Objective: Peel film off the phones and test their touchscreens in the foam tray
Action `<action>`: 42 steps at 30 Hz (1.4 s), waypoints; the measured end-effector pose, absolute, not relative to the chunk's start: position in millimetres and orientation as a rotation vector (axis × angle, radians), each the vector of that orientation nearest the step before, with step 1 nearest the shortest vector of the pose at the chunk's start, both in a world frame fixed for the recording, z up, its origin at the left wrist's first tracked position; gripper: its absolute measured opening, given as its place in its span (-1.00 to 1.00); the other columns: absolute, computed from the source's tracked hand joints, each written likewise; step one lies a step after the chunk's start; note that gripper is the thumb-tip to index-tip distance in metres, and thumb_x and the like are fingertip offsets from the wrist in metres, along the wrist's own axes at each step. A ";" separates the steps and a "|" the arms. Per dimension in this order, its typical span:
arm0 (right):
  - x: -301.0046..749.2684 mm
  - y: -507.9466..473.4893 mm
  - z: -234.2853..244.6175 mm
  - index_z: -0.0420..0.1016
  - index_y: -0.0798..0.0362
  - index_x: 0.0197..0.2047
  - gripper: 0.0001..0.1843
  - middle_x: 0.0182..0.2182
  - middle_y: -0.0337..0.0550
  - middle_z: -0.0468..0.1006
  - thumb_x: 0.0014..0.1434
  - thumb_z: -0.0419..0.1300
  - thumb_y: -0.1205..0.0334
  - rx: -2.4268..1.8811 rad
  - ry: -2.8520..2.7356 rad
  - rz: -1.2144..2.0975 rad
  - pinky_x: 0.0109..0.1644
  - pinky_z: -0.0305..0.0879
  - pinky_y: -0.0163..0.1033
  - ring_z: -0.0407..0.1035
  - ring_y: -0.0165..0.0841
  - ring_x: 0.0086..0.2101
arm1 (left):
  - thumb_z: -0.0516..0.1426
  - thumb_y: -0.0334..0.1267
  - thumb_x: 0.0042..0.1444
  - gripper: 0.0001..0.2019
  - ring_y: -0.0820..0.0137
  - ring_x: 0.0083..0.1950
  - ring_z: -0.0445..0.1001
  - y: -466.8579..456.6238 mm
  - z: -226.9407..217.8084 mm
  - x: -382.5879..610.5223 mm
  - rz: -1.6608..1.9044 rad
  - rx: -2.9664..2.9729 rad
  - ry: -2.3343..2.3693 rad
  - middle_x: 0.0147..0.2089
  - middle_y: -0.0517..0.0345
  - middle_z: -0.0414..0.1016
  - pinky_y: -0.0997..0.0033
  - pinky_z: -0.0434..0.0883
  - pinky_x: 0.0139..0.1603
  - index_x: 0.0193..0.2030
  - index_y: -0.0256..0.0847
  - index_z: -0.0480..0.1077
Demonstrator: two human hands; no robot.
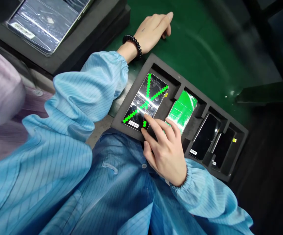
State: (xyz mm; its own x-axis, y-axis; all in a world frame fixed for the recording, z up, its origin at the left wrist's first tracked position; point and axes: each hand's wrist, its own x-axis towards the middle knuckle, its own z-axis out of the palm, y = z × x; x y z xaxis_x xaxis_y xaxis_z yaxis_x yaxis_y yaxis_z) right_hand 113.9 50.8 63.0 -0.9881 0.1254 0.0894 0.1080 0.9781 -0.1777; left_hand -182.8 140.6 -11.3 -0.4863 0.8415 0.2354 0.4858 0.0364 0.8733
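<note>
A dark foam tray (pixel 156 63) with slots lies on a green mat (pixel 200 49). In its first slot a phone (pixel 143 98) shows green diagonal lines crossing on its screen. My right hand (pixel 167 150) is open, with the tip of its index finger on that screen's lower part and the other fingers spread over the tray's divider. The phone in the second slot (pixel 183 107) has an all-green screen. Two dark-screened phones (pixel 206 135) (pixel 223 147) fill the slots beyond. My left hand (pixel 152 31), a black bead bracelet on its wrist, rests flat on the mat above the tray and holds nothing.
Another black foam tray (pixel 87 42) at the top left holds a device in clear wrap (pixel 45 23). Pink cloth (pixel 1 98) shows at the left edge. A dark bar (pixel 266 93) crosses the right side, with dark shadowed space beyond the mat.
</note>
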 end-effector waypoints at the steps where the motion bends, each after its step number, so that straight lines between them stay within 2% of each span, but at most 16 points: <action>1: 114.3 49.7 64.1 0.63 0.14 -0.11 -0.69 0.20 0.06 0.49 0.29 0.05 0.33 -0.199 -3.028 0.292 0.31 0.17 0.07 0.39 -0.14 0.07 | -0.20 -0.05 0.48 -0.42 0.29 -0.10 0.51 140.9 -12.2 -183.1 1.433 1.359 1.973 -0.23 -0.01 0.53 0.32 0.30 0.05 -0.25 -0.32 0.54; 5: 112.0 51.0 66.9 0.65 0.07 -0.23 -0.68 0.19 0.01 0.50 0.31 0.03 0.31 -0.255 -3.025 0.377 0.26 0.24 0.08 0.38 -0.13 0.08 | -0.21 -0.04 0.48 -0.40 0.28 -0.10 0.51 142.0 -15.5 -183.9 1.447 1.381 1.972 -0.24 -0.01 0.53 0.31 0.30 0.05 -0.24 -0.33 0.55; 7: 111.0 56.1 69.3 0.65 0.07 -0.22 -0.67 0.20 0.01 0.50 0.31 0.03 0.31 -0.231 -3.012 0.400 0.25 0.25 0.10 0.38 -0.12 0.08 | -0.20 -0.04 0.48 -0.40 0.29 -0.11 0.51 142.3 -16.3 -184.0 1.455 1.373 1.974 -0.25 0.00 0.53 0.32 0.30 0.05 -0.26 -0.32 0.55; 14: 111.5 97.4 79.2 0.63 -0.02 -0.06 -0.62 0.25 -0.05 0.42 0.38 -0.03 0.24 -0.433 -2.849 0.287 0.24 0.23 0.23 0.31 0.01 0.16 | -0.20 -0.03 0.48 -0.41 0.32 -0.13 0.51 144.3 -17.8 -185.7 1.466 1.364 1.968 -0.25 0.01 0.53 0.32 0.30 0.05 -0.28 -0.29 0.55; 20: 85.3 127.9 60.4 0.58 -0.04 0.04 -0.58 0.30 -0.02 0.35 0.43 -0.08 0.10 -0.423 -2.925 0.220 0.26 0.22 0.22 0.26 -0.01 0.20 | -0.26 0.06 0.46 -0.35 0.28 -0.14 0.51 145.7 -18.1 -183.9 1.481 1.366 1.977 -0.23 -0.02 0.56 0.25 0.31 0.05 -0.29 -0.25 0.53; 23: 60.9 133.1 51.3 0.51 -0.04 0.14 -0.58 0.36 -0.02 0.26 0.42 -0.07 0.09 -0.378 -2.995 0.168 0.30 0.17 0.21 0.21 -0.02 0.24 | -0.32 0.12 0.43 -0.31 0.28 -0.17 0.49 146.0 -18.5 -183.0 1.494 1.362 1.990 -0.23 -0.03 0.58 0.22 0.32 0.04 -0.35 -0.16 0.51; 26: 39.9 135.5 45.6 0.46 -0.07 0.19 -0.59 0.40 -0.05 0.19 0.42 -0.06 0.09 -0.381 -3.015 0.112 0.34 0.11 0.21 0.19 -0.03 0.26 | -0.32 0.15 0.42 -0.29 0.28 -0.15 0.49 145.6 -19.2 -183.3 1.502 1.370 1.978 -0.22 -0.04 0.57 0.22 0.32 0.05 -0.34 -0.19 0.50; 31: 26.9 138.4 39.7 0.44 -0.11 0.20 -0.59 0.40 -0.10 0.20 0.43 -0.08 0.07 -0.355 -3.001 0.082 0.33 0.10 0.26 0.19 -0.04 0.26 | -0.32 0.22 0.38 -0.27 0.26 -0.14 0.49 145.5 -20.9 -184.8 1.514 1.382 1.955 -0.23 -0.04 0.56 0.19 0.32 0.06 -0.34 -0.22 0.49; 38: 34.6 129.0 44.2 0.50 -0.03 0.15 -0.59 0.39 -0.07 0.22 0.42 -0.06 0.12 -0.308 -3.028 0.080 0.34 0.08 0.26 0.19 -0.03 0.27 | -0.35 0.46 0.16 -0.25 0.20 -0.22 0.45 150.5 -25.6 -186.9 1.573 1.350 1.946 -0.29 -0.01 0.57 0.08 0.33 0.02 -0.49 0.05 0.42; 42: 40.9 120.7 49.1 0.54 -0.05 0.12 -0.60 0.38 -0.09 0.24 0.42 -0.05 0.14 -0.306 -3.042 0.112 0.35 0.07 0.28 0.21 -0.01 0.26 | -0.35 0.45 0.18 -0.25 0.21 -0.22 0.46 150.2 -25.3 -187.3 1.575 1.373 1.934 -0.29 0.00 0.57 0.09 0.33 0.01 -0.49 0.04 0.42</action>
